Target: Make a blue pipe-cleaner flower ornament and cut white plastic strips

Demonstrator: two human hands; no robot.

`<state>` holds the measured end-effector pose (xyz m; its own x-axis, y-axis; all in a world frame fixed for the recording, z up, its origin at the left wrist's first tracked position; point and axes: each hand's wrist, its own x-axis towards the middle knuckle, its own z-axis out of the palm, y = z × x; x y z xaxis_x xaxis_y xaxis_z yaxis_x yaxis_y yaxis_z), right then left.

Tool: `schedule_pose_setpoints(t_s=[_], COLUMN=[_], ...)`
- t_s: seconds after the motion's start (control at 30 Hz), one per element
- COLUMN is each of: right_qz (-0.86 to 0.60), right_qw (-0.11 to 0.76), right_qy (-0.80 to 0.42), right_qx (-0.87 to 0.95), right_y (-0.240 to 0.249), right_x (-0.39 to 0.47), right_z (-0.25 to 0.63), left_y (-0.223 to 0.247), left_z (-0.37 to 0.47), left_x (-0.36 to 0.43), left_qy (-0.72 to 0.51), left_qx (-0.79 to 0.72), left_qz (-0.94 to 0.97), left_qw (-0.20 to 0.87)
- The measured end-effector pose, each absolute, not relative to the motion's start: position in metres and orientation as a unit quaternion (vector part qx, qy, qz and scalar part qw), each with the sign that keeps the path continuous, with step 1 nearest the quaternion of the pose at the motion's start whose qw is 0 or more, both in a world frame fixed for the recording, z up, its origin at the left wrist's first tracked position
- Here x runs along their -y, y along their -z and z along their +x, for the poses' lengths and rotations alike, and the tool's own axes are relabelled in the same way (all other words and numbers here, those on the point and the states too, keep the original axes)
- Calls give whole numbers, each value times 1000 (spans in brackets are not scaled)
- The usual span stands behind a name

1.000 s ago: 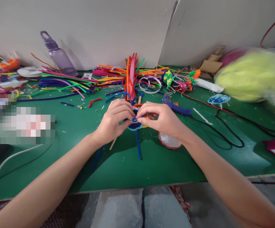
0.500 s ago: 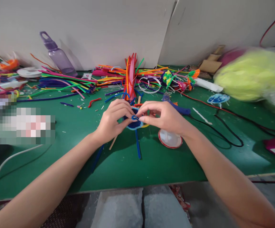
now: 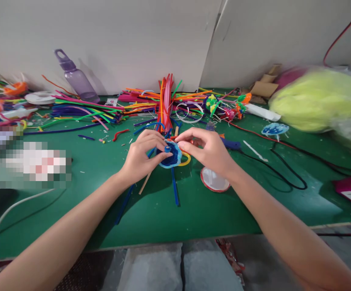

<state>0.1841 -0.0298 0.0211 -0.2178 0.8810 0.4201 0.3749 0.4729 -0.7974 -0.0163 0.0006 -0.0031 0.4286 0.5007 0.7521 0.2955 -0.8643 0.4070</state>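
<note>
My left hand [image 3: 143, 155] pinches a small blue coil [image 3: 167, 149], probably of pipe cleaner, between thumb and index finger. Beneath it is a round, dark blue piece [image 3: 172, 158] with a wavy light blue rim. My right hand [image 3: 207, 151] is at that piece's upper right edge, thumb and index fingertips drawn together; whatever is between them is too small to make out. A yellow loop [image 3: 185, 159] shows below my right fingers. Blue pipe cleaners [image 3: 175, 190] and a thin wooden stick [image 3: 145, 183] extend toward me from under the hands.
Bundled pipe cleaners [image 3: 164, 105] lie at the back, near a purple bottle [image 3: 80, 83]. A blue-handled tool [image 3: 231, 144] with a black cable and a red-rimmed round lid [image 3: 214, 180] lie to the right. A bag of yellow-green material [image 3: 311, 101] stands far right.
My right fingertips have come away from the small blue coil, which stays in my left hand. More of the round blue piece and yellow loop shows. The view has tilted slightly.
</note>
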Motion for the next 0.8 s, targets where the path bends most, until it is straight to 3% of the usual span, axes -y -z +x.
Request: schedule_pose_setpoints(t_s=[0.5,0.8], right_qz=[-430,-404], right_qw=[420,448], right_qy=[-273,-354], right_qx=[751,715], right_y=[-17,-16], right_x=[29,27], right_z=[181,185], left_y=[2,3], left_z=[-15,-16], left_x=[2,0], left_qy=[-469,-473], left_qx=[-234,-227], left_qz=[844,845], left_qw=[116,104])
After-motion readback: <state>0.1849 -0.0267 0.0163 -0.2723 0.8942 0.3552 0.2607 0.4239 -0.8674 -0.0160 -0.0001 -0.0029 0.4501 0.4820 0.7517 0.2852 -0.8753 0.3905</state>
